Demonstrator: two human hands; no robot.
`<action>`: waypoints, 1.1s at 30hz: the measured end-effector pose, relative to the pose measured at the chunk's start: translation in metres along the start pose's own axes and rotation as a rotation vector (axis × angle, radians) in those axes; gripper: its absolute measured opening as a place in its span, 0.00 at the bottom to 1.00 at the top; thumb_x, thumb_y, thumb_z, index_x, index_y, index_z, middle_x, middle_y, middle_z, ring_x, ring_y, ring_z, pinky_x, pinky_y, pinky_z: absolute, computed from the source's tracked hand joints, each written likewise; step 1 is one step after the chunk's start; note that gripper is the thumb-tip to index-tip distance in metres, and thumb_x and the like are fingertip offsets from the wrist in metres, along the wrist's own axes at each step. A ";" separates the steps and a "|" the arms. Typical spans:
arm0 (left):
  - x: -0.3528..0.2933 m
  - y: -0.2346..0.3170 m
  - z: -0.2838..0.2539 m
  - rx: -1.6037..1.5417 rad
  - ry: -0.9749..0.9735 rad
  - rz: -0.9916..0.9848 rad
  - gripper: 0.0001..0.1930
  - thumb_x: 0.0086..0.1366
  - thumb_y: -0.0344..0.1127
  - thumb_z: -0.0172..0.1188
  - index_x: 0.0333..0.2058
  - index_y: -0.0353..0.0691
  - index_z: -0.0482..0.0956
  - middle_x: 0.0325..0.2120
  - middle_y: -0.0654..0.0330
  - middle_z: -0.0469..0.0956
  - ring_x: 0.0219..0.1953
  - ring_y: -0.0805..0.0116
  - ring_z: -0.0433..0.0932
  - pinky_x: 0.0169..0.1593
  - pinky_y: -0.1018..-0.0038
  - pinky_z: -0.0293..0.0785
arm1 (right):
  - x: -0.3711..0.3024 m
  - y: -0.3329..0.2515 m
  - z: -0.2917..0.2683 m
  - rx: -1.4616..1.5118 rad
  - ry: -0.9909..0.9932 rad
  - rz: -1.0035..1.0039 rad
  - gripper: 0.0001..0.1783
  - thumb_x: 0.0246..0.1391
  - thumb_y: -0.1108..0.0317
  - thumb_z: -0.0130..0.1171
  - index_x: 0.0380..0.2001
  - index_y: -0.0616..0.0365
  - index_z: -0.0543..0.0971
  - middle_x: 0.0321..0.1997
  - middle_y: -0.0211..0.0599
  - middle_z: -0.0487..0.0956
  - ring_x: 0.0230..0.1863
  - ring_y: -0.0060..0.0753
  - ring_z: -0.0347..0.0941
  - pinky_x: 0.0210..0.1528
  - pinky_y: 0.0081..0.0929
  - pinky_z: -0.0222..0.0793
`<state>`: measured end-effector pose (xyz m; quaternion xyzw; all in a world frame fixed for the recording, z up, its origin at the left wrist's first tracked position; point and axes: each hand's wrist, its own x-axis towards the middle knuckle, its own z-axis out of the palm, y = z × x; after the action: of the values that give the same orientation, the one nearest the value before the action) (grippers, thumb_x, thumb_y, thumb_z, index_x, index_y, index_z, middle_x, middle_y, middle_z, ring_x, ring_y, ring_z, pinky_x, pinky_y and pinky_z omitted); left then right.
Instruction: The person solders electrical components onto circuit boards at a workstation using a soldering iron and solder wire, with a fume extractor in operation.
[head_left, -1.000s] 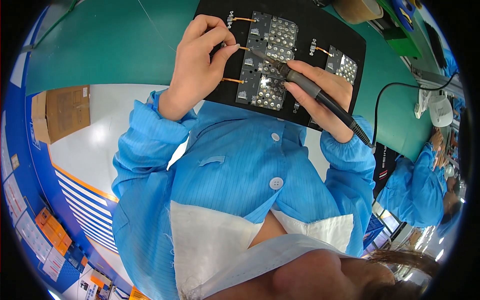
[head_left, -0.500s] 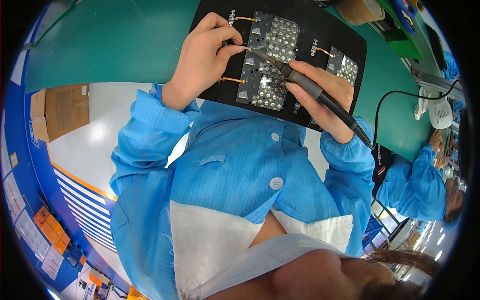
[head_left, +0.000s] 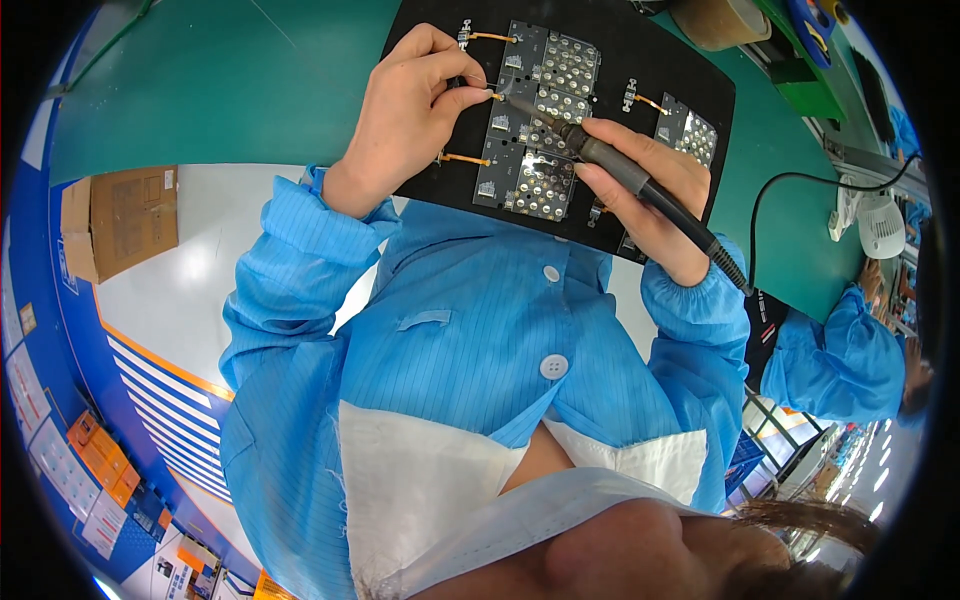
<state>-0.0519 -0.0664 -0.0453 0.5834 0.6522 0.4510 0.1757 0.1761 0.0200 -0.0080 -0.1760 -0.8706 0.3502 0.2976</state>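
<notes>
Between the two hands, the middle circuit board [head_left: 511, 125] of a column lies on a black mat [head_left: 655, 60], an orange lead [head_left: 497, 96] at its edge. The right hand [head_left: 655, 190] grips a soldering iron [head_left: 622, 167], tip over that board. The left hand [head_left: 412, 110] pinches narrowly at the lead; exactly what it holds, I cannot tell. Green tabletop [head_left: 220, 90] stretches beyond the left hand.

From my end I've got the right hand [head_left: 655, 190] gripping a soldering iron [head_left: 614, 163], tip over the middle circuit board [head_left: 498, 122], left hand [head_left: 410, 110] pinching its orange lead [head_left: 498, 97], black mat [head_left: 430, 183] underneath.
</notes>
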 end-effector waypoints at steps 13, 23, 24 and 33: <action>-0.001 -0.001 -0.001 -0.006 0.012 0.017 0.05 0.53 0.22 0.65 0.30 0.33 0.79 0.29 0.61 0.68 0.22 0.71 0.65 0.26 0.73 0.63 | -0.002 0.004 0.003 0.030 0.026 0.059 0.20 0.45 0.66 0.71 0.43 0.60 0.82 0.33 0.44 0.83 0.30 0.34 0.82 0.29 0.21 0.77; 0.000 -0.001 -0.001 -0.019 0.015 0.023 0.05 0.53 0.21 0.65 0.30 0.33 0.79 0.29 0.61 0.68 0.22 0.71 0.65 0.26 0.74 0.63 | -0.002 0.004 0.001 0.047 0.009 0.083 0.20 0.46 0.64 0.70 0.43 0.60 0.81 0.32 0.43 0.83 0.28 0.32 0.82 0.29 0.21 0.76; 0.000 -0.001 -0.001 -0.019 0.006 0.012 0.05 0.53 0.21 0.65 0.30 0.33 0.79 0.29 0.61 0.68 0.22 0.72 0.65 0.26 0.74 0.63 | -0.002 0.004 0.001 0.050 0.008 0.102 0.20 0.47 0.63 0.70 0.43 0.60 0.81 0.32 0.43 0.83 0.28 0.32 0.82 0.29 0.21 0.76; 0.000 -0.001 -0.001 -0.005 0.007 0.023 0.05 0.54 0.22 0.65 0.30 0.33 0.79 0.29 0.61 0.69 0.22 0.72 0.65 0.26 0.74 0.63 | -0.002 0.008 0.001 0.041 0.014 0.040 0.20 0.47 0.63 0.70 0.43 0.61 0.81 0.31 0.43 0.83 0.27 0.31 0.81 0.28 0.20 0.75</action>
<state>-0.0532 -0.0664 -0.0459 0.5890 0.6449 0.4566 0.1697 0.1777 0.0240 -0.0154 -0.1898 -0.8575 0.3725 0.3000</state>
